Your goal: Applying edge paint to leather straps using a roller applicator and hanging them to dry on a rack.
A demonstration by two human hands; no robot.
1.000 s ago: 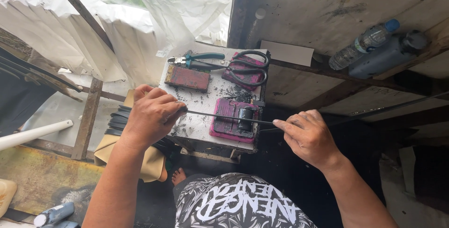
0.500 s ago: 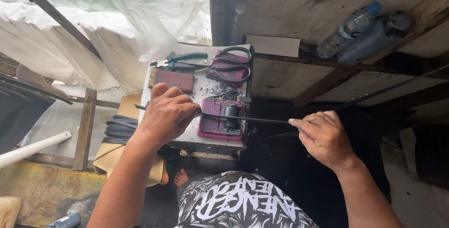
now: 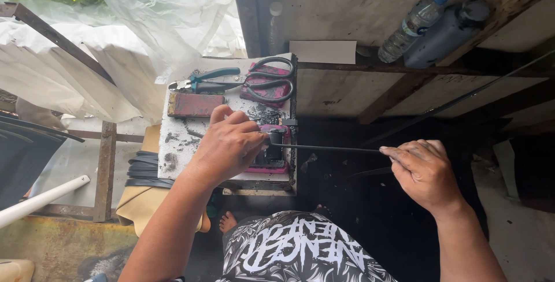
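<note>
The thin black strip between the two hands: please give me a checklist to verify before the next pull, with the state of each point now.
1. Right hand pinches the thin black strip at its end: ok.
2. Left hand presses on the strip at the small pink block with a dark fixture: ok.
3. Strip runs straight, no sag between the hands: ok.
4. Left fingertips clear of any blade in the fixture: cannot tell, the hand hides it.
5. Black-handled scissors and teal-handled pliers lie at the far edge of the white worktop, apart from the strip: ok.
6. Bare foot under the bench, unprotected: not ok.
</note>
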